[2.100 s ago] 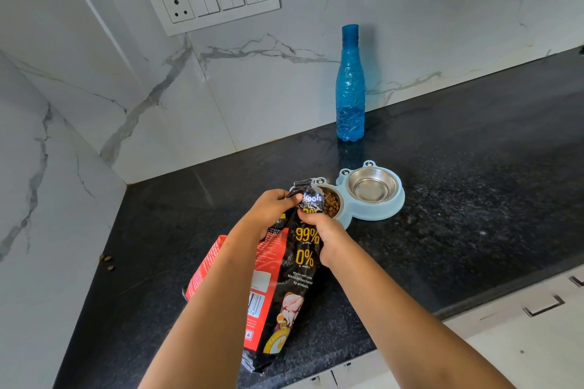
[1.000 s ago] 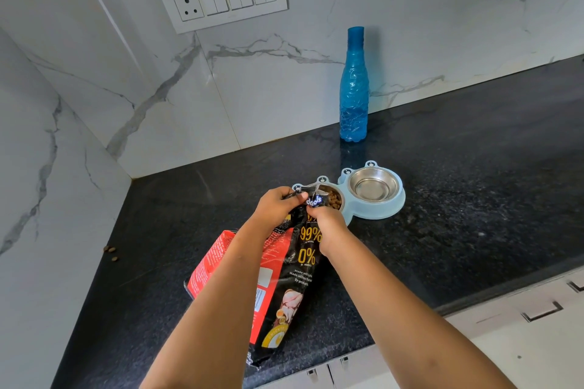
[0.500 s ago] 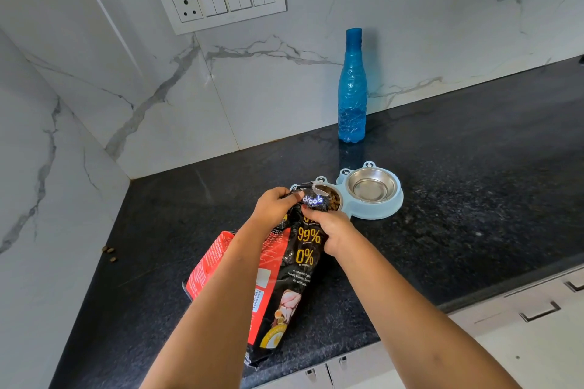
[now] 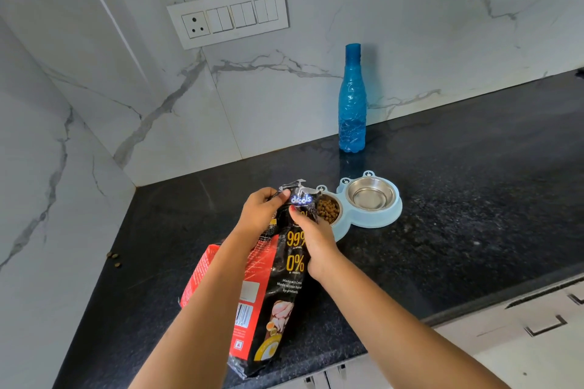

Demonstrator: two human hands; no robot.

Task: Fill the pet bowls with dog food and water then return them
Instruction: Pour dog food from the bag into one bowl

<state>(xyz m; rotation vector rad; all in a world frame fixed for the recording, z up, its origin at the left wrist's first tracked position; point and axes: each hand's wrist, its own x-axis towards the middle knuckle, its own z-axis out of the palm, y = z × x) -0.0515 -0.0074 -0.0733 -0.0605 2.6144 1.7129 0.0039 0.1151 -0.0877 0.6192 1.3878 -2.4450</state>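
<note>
A black and red dog food bag [image 4: 271,287] lies on the dark counter, its crumpled top raised toward the bowls. My left hand [image 4: 260,210] pinches that top from the left and my right hand [image 4: 311,238] grips it from the right. Just beyond sits a light blue double bowl stand [image 4: 379,221]. Its left steel bowl [image 4: 328,210] holds brown kibble and is partly hidden by the bag and my right hand. The right steel bowl [image 4: 370,197] is empty. A blue water bottle [image 4: 351,101] stands capped against the back wall.
The black granite counter [image 4: 474,199] runs right from a corner of marble walls. A few spilled kibble pieces [image 4: 114,259] lie by the left wall. A white switch panel [image 4: 227,16] is on the back wall. White drawers [image 4: 537,325] sit below the front edge.
Both hands stay on the bag's top, working it slightly; the fold has shifted a little. Bowls and bottle have not moved.
</note>
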